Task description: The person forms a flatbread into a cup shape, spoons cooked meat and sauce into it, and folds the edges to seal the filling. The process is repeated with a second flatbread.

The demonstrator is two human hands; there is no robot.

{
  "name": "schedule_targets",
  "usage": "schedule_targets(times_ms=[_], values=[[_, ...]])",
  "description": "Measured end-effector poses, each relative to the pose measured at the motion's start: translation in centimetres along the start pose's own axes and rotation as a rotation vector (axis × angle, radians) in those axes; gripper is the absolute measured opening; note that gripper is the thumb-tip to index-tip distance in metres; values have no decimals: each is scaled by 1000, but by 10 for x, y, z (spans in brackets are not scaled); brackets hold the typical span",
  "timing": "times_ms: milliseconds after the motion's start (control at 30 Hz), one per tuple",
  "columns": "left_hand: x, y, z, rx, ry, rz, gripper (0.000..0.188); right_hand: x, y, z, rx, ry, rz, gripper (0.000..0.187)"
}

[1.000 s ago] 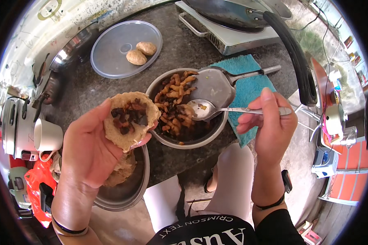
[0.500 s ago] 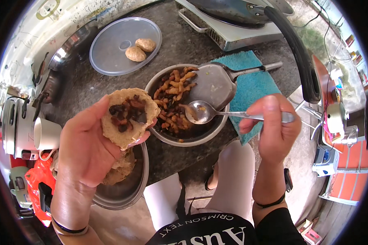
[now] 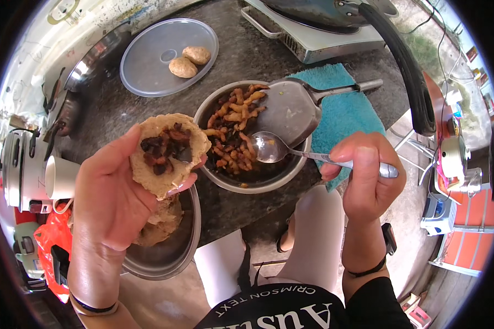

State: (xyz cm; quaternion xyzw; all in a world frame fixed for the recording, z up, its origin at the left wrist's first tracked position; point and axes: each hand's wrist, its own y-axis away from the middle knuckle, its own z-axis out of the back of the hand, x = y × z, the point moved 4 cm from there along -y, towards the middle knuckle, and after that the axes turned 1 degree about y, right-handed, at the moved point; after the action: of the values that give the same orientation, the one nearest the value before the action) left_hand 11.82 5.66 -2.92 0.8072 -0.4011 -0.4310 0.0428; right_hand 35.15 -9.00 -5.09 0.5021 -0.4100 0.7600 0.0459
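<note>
A flattened dough round [image 3: 170, 122] rests on the palm and fingers of my left hand [image 3: 105, 189]. Dark brown filling [image 3: 167, 149] sits in its middle. Between thumb and fingers, my right hand [image 3: 368, 174] grips a metal spoon [image 3: 269, 147]. The spoon's tip is over a steel bowl [image 3: 246, 189], beside browned strips of food [image 3: 233, 129]. A flat metal spatula [image 3: 288, 112] lies across the bowl's right side. Below my left hand is a wide steel basin [image 3: 192, 241] with a larger dough lump [image 3: 162, 222], partly hidden by the hand.
Two shaped dough pieces [image 3: 183, 67] sit on a translucent round lid [image 3: 142, 60]. A blue-green cloth [image 3: 346, 120] lies under the spatula handle. At the far right stands a stove [image 3: 313, 50] with a pan, its black handle [image 3: 403, 71] jutting over the table. A white mug [image 3: 59, 176] is at left.
The spoon's bowl has moved slightly right and tipped, and food seen on it before no longer shows. My left hand with the dough round has shifted slightly left.
</note>
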Motion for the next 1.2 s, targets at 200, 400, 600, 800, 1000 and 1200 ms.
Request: schedule_targets(times_ms=[200, 400, 600, 800, 1000, 1200], values=[[-1, 0, 0, -4, -3, -2, 50, 0, -4, 0, 47, -137, -74, 22], [0, 0, 1, -6, 3, -5, 50, -19, 8, -14, -54, -303, -424, 28], [-2, 1, 4, -18, 19, -9, 49, -17, 13, -10, -117, -276, -286, 29], [-4, 1, 4, 0, 18, -16, 49, -17, 15, -19, 39, -282, -270, 22], [-5, 3, 4, -8, 9, -35, 49, -9, 14, -17, 50, -251, -106, 20], [-6, 4, 4, -15, -5, -37, 49, -2, 7, -21, 13, -181, 60, 20]])
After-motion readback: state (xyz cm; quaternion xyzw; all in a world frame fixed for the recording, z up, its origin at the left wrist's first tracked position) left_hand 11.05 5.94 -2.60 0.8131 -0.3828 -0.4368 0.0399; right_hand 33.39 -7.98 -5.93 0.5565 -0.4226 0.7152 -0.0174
